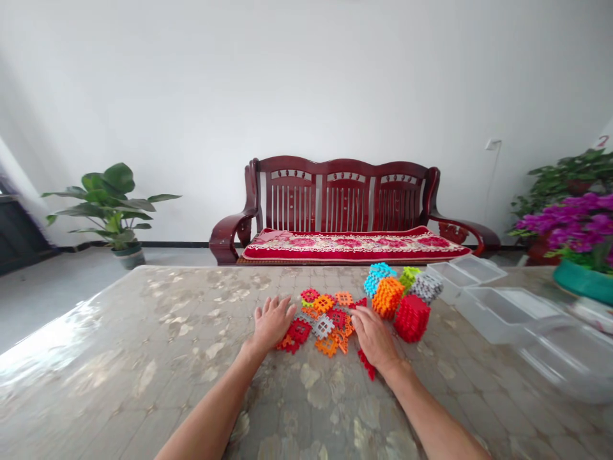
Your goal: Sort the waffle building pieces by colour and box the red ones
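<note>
A loose pile of flat plastic interlocking pieces in red, orange, grey and green lies between my hands. A grey piece [323, 326] is on top near its middle, with an orange piece [324, 303] behind it. My left hand [274, 322] rests at the pile's left edge, fingers spread and nothing held. At the right edge, my right hand [375, 335] lies palm down with fingers stretched out, touching or just over the pieces. A red piece [366, 365] shows beside its wrist. What lies under both palms is hidden.
Right of the pile stand sorted stacks: blue [378, 278], orange [387, 298], red [412, 318], grey [428, 287] and green [410, 278]. Clear plastic boxes [495, 316] sit farther right, near a flower pot [579, 281]. A wooden bench [345, 167] is beyond the table [143, 358].
</note>
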A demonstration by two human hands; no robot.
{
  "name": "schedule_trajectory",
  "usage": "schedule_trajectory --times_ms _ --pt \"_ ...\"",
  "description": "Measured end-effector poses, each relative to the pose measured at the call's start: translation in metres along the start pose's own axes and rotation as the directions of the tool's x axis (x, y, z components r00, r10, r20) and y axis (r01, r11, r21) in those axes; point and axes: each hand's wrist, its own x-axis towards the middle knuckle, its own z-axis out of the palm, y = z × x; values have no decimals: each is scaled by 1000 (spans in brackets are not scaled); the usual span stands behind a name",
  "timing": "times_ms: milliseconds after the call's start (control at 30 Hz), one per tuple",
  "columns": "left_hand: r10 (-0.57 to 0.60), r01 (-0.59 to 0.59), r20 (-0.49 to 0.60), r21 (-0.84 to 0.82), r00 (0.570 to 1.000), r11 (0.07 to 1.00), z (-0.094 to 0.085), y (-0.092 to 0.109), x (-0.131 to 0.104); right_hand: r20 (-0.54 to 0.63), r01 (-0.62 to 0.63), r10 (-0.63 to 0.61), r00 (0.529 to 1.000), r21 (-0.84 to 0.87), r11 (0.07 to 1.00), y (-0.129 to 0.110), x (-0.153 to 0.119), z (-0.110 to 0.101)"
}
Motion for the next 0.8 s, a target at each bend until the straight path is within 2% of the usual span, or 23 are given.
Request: schedule_trajectory --times_ms 100,200,367,500,633,733,800 --pt "-45 46 -26 20 999 999 4 4 -13 -6 8 -8 1000 1 1000 0 0 1" --pt "-59 60 -61 5 996 998 9 18 -20 6 25 -25 1000 16 1000 0 0 2" --pt "-83 74 -85 -107 993 991 13 38 -19 55 44 -49 997 79 996 1 1 3" --pt "-6 -5 -51 -211 999 977 9 40 -22 42 48 -55 998 153 987 3 1 3" --pt "68 -65 13 -181 998 981 3 41 -46 -9 34 -33 999 177 984 9 1 7" --pt "122 -115 55 -109 991 987 4 52 -70 -59 -8 20 998 183 983 8 1 13" --pt "163 -160 30 -87 986 983 10 67 -83 -109 -24 45 993 184 983 3 1 18"
